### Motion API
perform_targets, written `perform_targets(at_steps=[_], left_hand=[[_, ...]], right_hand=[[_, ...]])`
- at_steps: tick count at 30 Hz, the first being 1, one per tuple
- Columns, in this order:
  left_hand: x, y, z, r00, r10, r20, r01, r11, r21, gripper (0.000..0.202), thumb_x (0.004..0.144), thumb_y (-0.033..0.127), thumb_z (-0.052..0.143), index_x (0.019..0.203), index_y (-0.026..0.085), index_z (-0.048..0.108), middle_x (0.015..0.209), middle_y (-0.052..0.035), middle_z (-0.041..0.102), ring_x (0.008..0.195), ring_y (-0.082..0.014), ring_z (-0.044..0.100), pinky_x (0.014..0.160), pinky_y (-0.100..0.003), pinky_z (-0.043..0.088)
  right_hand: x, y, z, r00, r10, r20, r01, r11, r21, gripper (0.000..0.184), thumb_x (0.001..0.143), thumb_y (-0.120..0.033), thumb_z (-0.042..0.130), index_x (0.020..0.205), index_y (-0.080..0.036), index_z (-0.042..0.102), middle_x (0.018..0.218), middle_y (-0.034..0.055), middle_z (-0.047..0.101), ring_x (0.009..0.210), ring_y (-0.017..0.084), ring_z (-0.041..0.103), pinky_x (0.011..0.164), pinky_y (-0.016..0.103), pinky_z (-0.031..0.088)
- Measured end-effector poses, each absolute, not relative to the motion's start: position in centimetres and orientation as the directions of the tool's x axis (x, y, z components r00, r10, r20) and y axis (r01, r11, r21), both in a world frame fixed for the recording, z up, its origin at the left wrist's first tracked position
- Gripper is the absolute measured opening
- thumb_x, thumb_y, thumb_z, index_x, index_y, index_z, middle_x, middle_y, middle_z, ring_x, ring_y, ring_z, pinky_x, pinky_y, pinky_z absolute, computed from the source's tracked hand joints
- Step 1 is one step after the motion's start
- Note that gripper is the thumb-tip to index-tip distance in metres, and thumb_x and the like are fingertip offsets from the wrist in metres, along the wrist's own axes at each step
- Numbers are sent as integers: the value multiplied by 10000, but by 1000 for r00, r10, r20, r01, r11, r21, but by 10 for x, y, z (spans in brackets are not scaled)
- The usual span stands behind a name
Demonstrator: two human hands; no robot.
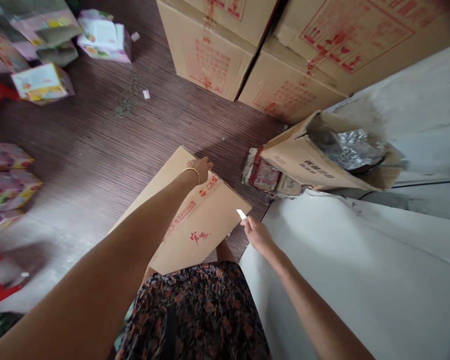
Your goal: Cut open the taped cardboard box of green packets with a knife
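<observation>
A flattened brown cardboard box (pixel 195 225) with red print lies on the floor in front of me. My left hand (pixel 200 167), with a gold bangle at the wrist, presses on its far edge. My right hand (pixel 257 234) hovers at the box's right corner, its fingers closed on a small white object (pixel 241 214), perhaps a blade or a bit of tape. My patterned dress fills the lower middle of the view.
Large printed cartons (pixel 247 45) stand stacked at the back. An open carton (pixel 322 155) with silver foil inside lies tipped on its side, packets (pixel 264 175) spilling beside it. Small colourful boxes (pixel 41 82) lie scattered at the left. White sheeting (pixel 360 270) covers the right.
</observation>
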State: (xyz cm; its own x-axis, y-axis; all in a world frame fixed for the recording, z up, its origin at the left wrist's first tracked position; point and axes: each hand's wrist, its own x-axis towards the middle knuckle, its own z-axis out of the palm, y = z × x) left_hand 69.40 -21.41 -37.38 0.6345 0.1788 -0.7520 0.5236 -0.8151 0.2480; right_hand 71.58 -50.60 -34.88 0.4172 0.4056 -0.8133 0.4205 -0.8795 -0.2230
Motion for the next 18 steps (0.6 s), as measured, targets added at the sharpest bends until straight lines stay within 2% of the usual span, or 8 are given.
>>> perform_targets(at_steps=[2,4,6,9,11,14,16,18], left_hand=[[665,-215,-368,630,258,-733,651,-690,316,458,850,78,460,1245,238,627,1380,-66,524,1229,-252,542,1030,-368,443],[619,-222,-358,538,382,-752,822,-436,367,368,855,85,443,1128,190,668,1318,-88,564,1221,-259,536,1068,-399,407],[563,-240,-344,381,441,-813,924,-147,353,247,852,111,445,913,136,683,1089,-123,644,1109,-276,584,1038,-444,422],[482,-287,-318,261,347,-901,926,174,336,218,834,186,474,666,144,607,716,-79,626,802,-227,638,881,-403,510],[442,-324,-302,247,264,-932,842,417,341,308,878,313,420,686,150,597,692,-72,631,672,-191,627,750,-361,542],[402,-369,-288,244,242,-939,553,761,340,437,870,557,369,820,171,569,742,-60,633,667,-175,625,662,-318,542],[383,-385,-287,231,252,-940,306,898,316,498,795,676,446,836,186,522,701,-34,595,626,-156,584,607,-285,513],[361,-391,-290,216,249,-944,73,960,270,535,713,707,577,834,192,499,631,7,525,553,-117,500,541,-236,449]], right_hand=[[683,-494,-350,378,420,-825,246,-905,-348,325,993,-268,344,974,-171,653,855,78,730,787,188,669,732,272,441],[649,-478,-349,352,436,-828,-4,-884,-467,369,983,-373,347,929,-185,660,833,68,721,753,182,656,724,275,460],[616,-460,-348,342,430,-835,-264,-809,-525,441,950,-514,369,922,-196,672,886,74,722,801,188,657,722,279,478],[567,-437,-343,297,456,-839,-506,-670,-543,558,831,-703,475,946,-200,686,939,75,713,840,198,633,709,287,481],[538,-426,-339,214,514,-831,-586,-613,-531,623,747,-775,541,933,-199,685,884,54,697,743,177,592,661,286,465],[500,-419,-332,-1,567,-824,-620,-647,-444,678,681,-812,604,960,-199,683,765,13,656,598,141,515,571,276,425],[480,-420,-329,-152,564,-812,-561,-726,-399,690,698,-804,605,1023,-200,680,663,-17,607,525,132,477,523,274,408],[464,-421,-328,-254,560,-789,-452,-789,-415,655,777,-771,552,1076,-201,677,617,-26,588,510,145,496,518,285,436]])
